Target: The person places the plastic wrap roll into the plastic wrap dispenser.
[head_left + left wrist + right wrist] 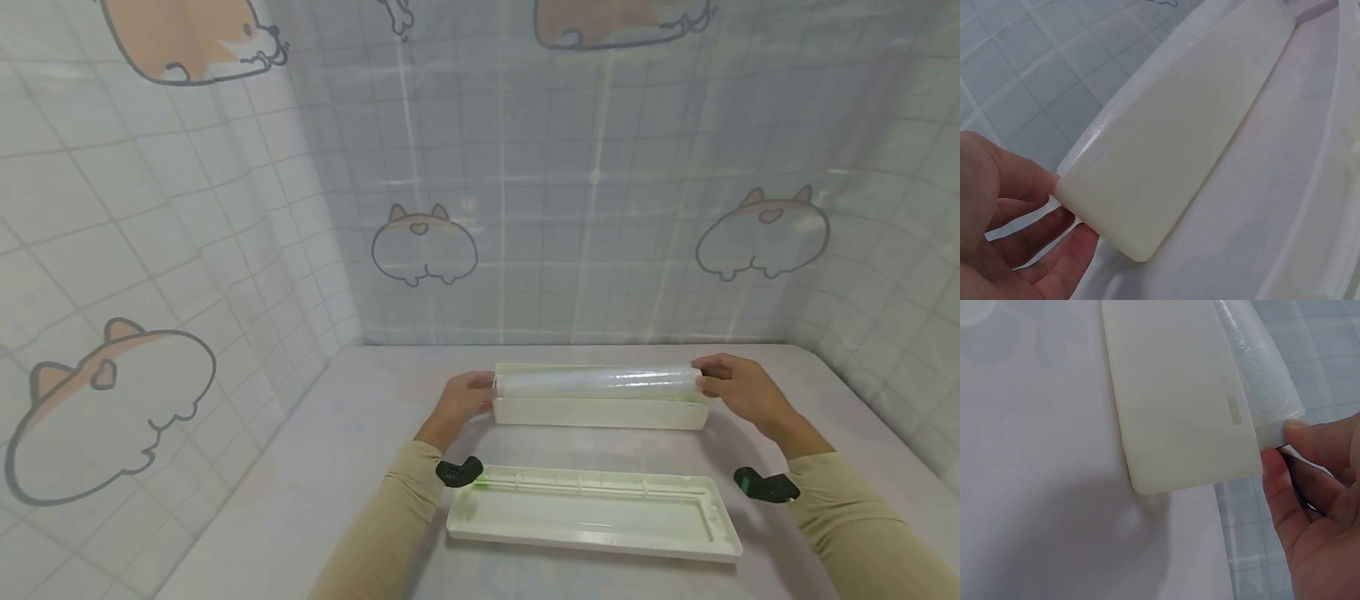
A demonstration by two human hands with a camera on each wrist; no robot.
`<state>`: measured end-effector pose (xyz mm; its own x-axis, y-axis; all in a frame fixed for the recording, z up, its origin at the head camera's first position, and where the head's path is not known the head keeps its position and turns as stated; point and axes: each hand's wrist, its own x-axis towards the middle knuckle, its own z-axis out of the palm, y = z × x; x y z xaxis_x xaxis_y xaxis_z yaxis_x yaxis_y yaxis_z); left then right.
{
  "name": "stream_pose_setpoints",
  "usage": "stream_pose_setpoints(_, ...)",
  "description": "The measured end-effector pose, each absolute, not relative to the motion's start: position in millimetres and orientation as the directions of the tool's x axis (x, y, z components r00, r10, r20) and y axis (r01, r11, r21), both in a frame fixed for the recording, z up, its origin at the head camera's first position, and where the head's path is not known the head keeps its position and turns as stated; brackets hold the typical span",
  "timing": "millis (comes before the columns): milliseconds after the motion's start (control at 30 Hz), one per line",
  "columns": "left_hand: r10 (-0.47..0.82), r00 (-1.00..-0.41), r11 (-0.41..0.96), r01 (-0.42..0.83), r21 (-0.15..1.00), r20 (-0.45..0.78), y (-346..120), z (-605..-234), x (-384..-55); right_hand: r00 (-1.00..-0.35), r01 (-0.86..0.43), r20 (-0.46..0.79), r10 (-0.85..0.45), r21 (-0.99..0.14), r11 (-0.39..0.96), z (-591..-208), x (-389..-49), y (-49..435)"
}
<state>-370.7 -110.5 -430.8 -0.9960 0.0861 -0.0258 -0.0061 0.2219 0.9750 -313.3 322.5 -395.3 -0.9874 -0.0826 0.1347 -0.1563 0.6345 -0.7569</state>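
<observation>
In the head view a long off-white box (600,412) stands at the back of the table. A roll of cling film (600,382) lies along its top opening, its right end raised above the rim. My left hand (456,407) grips the box's left end; the left wrist view shows the thumb at the top corner and fingers against the end wall. With thumb and fingers, my right hand (746,392) pinches the roll's right end, and a fingertip touches the box corner. The box's lid (585,512) lies nearer me, its ribbed inside facing up.
Curtain-like sheets (585,208) with a grid and dog drawings enclose the table's back and sides. The pale tabletop (315,467) stretches left of the box. Dark devices (765,485) sit at both wrists, close to the lid's ends.
</observation>
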Motion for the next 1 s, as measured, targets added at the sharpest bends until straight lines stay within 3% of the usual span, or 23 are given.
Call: stream_pose_setpoints(1000, 0.086, -0.995, 0.155, -0.027, 0.988, -0.041, -110.6, -429.1, -368.2, -0.986, -0.159, 0.151, -0.066, -0.763, 0.627, -398.1, -315.0, 324.9)
